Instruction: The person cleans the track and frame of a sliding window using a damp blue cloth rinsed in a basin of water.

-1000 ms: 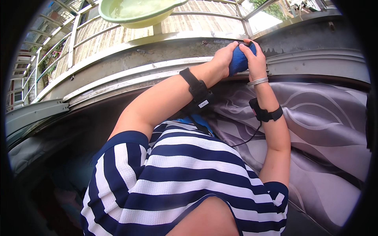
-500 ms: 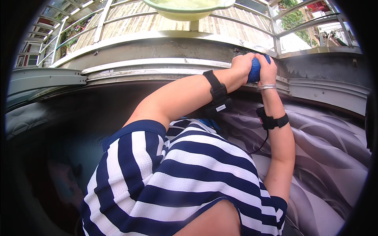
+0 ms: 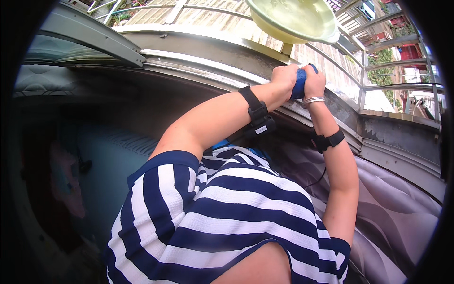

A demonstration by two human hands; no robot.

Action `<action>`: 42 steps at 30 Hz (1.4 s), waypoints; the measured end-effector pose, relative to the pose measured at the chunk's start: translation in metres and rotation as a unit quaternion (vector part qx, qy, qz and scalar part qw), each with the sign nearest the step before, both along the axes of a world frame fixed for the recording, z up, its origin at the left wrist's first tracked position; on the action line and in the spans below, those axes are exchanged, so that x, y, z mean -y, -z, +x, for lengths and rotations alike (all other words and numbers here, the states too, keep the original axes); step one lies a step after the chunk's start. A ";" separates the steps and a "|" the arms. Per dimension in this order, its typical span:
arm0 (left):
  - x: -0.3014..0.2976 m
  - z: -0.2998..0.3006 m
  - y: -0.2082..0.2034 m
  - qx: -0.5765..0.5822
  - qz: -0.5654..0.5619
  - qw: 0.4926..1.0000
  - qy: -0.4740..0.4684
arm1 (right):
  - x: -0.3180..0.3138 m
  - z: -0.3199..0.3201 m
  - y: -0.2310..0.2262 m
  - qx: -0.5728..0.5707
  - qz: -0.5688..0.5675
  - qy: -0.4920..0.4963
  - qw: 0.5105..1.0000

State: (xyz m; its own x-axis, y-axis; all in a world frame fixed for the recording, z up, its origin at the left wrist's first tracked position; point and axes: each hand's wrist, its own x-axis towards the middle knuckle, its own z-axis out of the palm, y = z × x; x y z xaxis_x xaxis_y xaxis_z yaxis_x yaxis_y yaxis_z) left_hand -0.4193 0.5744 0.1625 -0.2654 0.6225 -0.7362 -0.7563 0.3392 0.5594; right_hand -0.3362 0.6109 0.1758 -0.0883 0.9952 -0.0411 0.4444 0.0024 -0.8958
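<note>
Both my hands are close together over the window sill, gripping one bunched blue cloth (image 3: 298, 86) between them. My left hand (image 3: 283, 78) closes on its left side, and my right hand (image 3: 314, 84) wraps round its right side. Part of the cloth shows above and between the fingers; the rest is hidden in the palms. Just beyond the hands, a pale green basin (image 3: 273, 29) holding cloudy liquid rests at the railing. Black straps circle both forearms, and thin bangles ring my right wrist.
A metal window frame (image 3: 90, 35) stands at upper left, its sliding track (image 3: 198, 66) running below the sill. Railing bars (image 3: 362, 90) enclose the outside ledge. A purple-grey patterned curtain (image 3: 388, 189) hangs at right. A light blue padded surface (image 3: 113, 165) lies at lower left.
The view has turned, so the basin appears further right and more of it shows. My hands keep their grip on the cloth, close together.
</note>
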 end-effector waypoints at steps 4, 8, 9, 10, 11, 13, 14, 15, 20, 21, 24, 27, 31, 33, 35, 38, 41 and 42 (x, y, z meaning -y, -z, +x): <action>0.006 -0.018 -0.004 0.015 0.037 0.999 -0.011 | -0.001 -0.017 -0.006 -0.030 -0.014 -0.023 0.999; 0.004 -0.046 -0.020 0.010 0.214 0.968 0.130 | -0.025 -0.019 -0.024 -0.182 -0.087 0.010 0.979; 0.009 -0.050 -0.039 -0.039 0.222 0.961 0.163 | -0.031 -0.016 -0.031 -0.211 -0.090 0.018 0.973; 0.016 -0.054 -0.053 -0.087 0.228 0.950 0.193 | -0.032 -0.015 -0.040 -0.239 -0.094 0.023 0.966; 0.012 -0.059 -0.047 -0.081 0.258 0.938 0.217 | -0.031 -0.012 -0.050 -0.235 -0.118 0.005 0.965; 0.014 -0.058 -0.050 -0.052 0.285 0.921 0.259 | -0.031 -0.005 -0.056 -0.210 -0.095 -0.068 0.971; 0.014 -0.056 -0.048 -0.033 0.300 0.911 0.280 | -0.032 -0.001 -0.057 -0.186 -0.079 -0.117 0.972; 0.014 -0.058 -0.044 0.008 0.313 0.905 0.288 | -0.022 -0.001 -0.067 -0.166 -0.063 -0.152 0.972; 0.019 -0.052 -0.048 0.119 0.356 0.859 0.348 | -0.017 0.040 -0.074 -0.185 -0.069 -0.278 0.940; 0.019 -0.047 -0.049 0.125 0.343 0.861 0.355 | -0.016 0.044 -0.074 -0.234 -0.097 -0.280 0.926; 0.012 -0.030 -0.036 0.126 0.338 0.841 0.403 | -0.006 0.046 -0.067 -0.304 -0.126 -0.246 0.912; 0.010 -0.018 -0.043 0.003 0.284 0.858 0.427 | -0.007 0.046 -0.050 -0.258 -0.105 -0.155 0.948; 0.000 -0.009 -0.043 -0.159 0.225 0.848 0.453 | -0.012 0.038 -0.047 -0.156 -0.049 -0.058 0.985; -0.007 -0.009 -0.040 -0.219 0.217 0.838 0.450 | -0.021 0.037 -0.042 -0.090 0.006 -0.040 0.995; -0.013 -0.005 -0.032 -0.336 0.193 0.810 0.441 | -0.032 0.035 -0.033 -0.022 0.050 -0.020 0.998; -0.016 -0.001 -0.023 -0.443 0.204 0.773 0.406 | -0.033 0.030 -0.035 0.042 0.070 -0.006 0.997; -0.011 0.007 -0.032 -0.486 0.191 0.758 0.391 | -0.039 0.030 -0.025 0.083 0.101 0.021 0.991; -0.013 0.008 -0.032 -0.495 0.185 0.751 0.396 | -0.040 0.031 -0.024 0.093 0.110 0.028 0.989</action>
